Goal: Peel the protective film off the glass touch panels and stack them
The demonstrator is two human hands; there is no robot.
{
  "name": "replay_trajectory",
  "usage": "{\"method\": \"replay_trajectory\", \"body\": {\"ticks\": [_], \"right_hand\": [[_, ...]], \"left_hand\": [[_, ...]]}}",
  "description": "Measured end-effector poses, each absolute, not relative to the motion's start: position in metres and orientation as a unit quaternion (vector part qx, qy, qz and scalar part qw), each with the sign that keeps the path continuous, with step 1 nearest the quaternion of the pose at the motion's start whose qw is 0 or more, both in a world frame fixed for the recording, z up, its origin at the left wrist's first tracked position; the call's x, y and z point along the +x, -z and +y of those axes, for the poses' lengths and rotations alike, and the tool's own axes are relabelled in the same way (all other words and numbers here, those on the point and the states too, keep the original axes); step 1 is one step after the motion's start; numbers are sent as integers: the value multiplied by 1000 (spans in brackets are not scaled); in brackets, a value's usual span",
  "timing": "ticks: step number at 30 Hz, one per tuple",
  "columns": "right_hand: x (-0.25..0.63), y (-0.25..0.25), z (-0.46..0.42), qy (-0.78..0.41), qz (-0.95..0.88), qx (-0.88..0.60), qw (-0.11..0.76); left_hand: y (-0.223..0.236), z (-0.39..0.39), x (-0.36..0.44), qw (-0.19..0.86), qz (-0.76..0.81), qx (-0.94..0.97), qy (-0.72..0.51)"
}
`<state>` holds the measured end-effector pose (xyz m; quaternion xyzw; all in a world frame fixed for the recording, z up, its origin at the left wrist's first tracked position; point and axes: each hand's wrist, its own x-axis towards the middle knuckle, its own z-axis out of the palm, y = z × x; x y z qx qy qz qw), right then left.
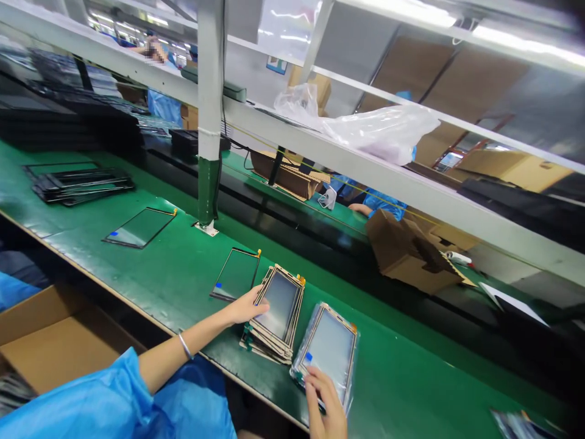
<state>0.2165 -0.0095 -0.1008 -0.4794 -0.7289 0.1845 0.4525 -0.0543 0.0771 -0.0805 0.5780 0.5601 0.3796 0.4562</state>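
Observation:
My left hand [247, 306] grips the left edge of the top touch screen panel on a stack of framed panels [280, 299], thumb on its face and fingers mostly hidden. Just right of it lies a second stack of touch screen panels [331, 341], wrapped or layered in clear film, with a blue tab [309, 357] on top. Over that stack's near edge is my right hand [326, 399], fingers bent and drawn together; what they hold, if anything, cannot be made out. A single thin black-framed glass panel [235, 274] rests beyond my left hand.
Another glass panel [141, 228] and a pile of black frames [82, 184] lie further left on the green bench [183, 274]. A white-green post [209, 122] rises behind. An open cardboard box [64, 335] stands at lower left. Plastic bags [379, 131] drape the shelf.

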Motion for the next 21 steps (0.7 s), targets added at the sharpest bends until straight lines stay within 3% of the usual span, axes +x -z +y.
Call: {"method": "replay_trajectory", "body": {"ticks": [4,10,15,21], "right_hand": [[195,95,30,-183,-769,-479,382],[151,94,55,-166,-794,-450,373],[153,95,43,-140,-798,-443,385],[171,102,28,-138,-782,-453,405]], "left_hand": [[70,69,-75,307,623,638,-333],[74,97,-93,123,679,687,-226],[98,130,-82,61,725,668,-159],[113,127,-91,58,747,655,-95]]}}
